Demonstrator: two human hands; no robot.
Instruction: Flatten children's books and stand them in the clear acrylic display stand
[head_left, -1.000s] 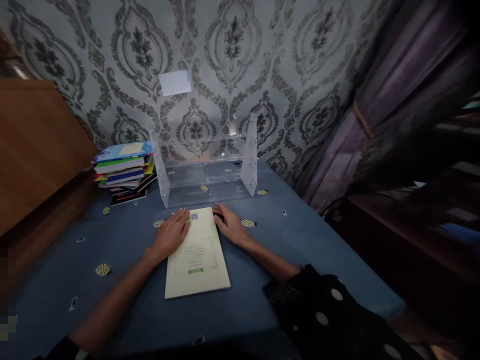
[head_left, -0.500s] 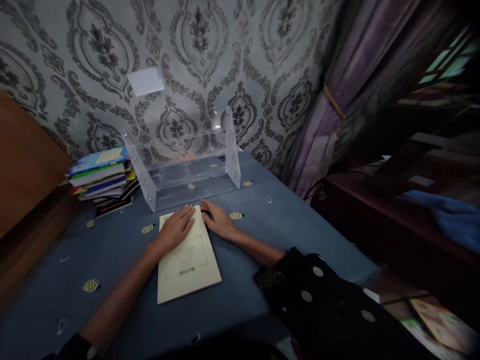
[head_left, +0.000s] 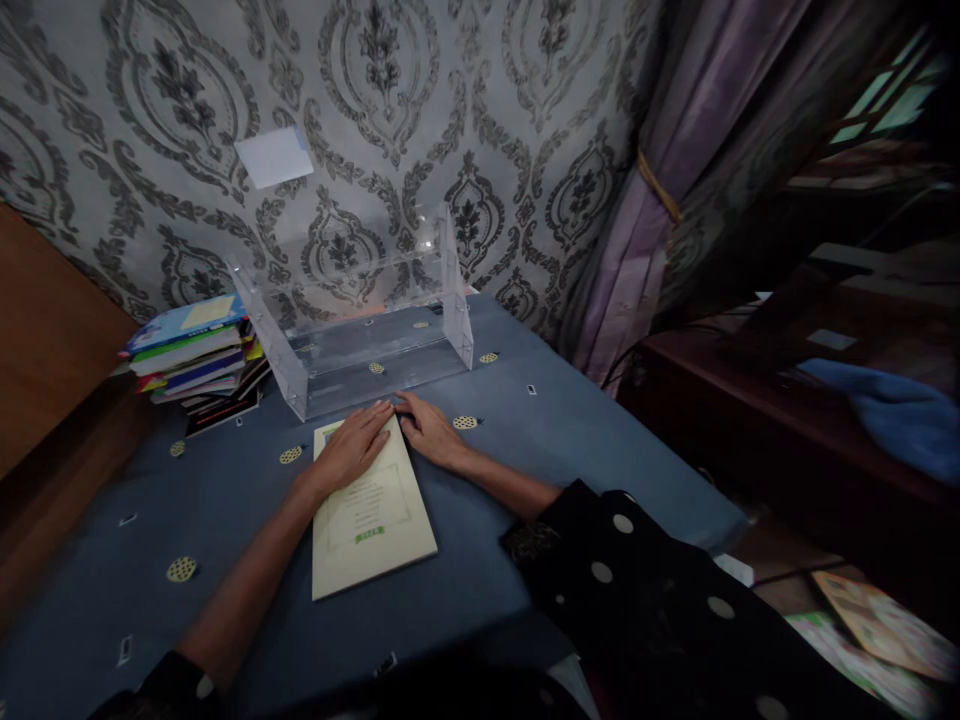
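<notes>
A pale cream book point(head_left: 375, 535) with a green-framed print lies flat on the table, its printing upside down to me. My left hand point(head_left: 352, 447) rests palm down across its far part, fingers stretched out. At the book's far right corner is my right hand point(head_left: 429, 432), with the thumb apart from the fingers and the fingertips by the edge. Whether those fingertips press on the book I cannot tell. Just beyond both hands stands a clear plastic rack point(head_left: 375, 380) with side panels and cross shelves.
To the rack's left is a stack of books point(head_left: 191, 350). The blue tablecloth point(head_left: 585, 450) carries pineapple prints. Patterned wallpaper rises behind, with a tied purple curtain point(head_left: 622, 270) at right. A dark red cabinet point(head_left: 697, 400) stands beyond the table's right edge, with papers point(head_left: 877, 630) lower down.
The view has shifted slightly, so everything sits a little further left. Both hands keep nearly the same place at the book, the left fingers a touch closer to its far right corner.
</notes>
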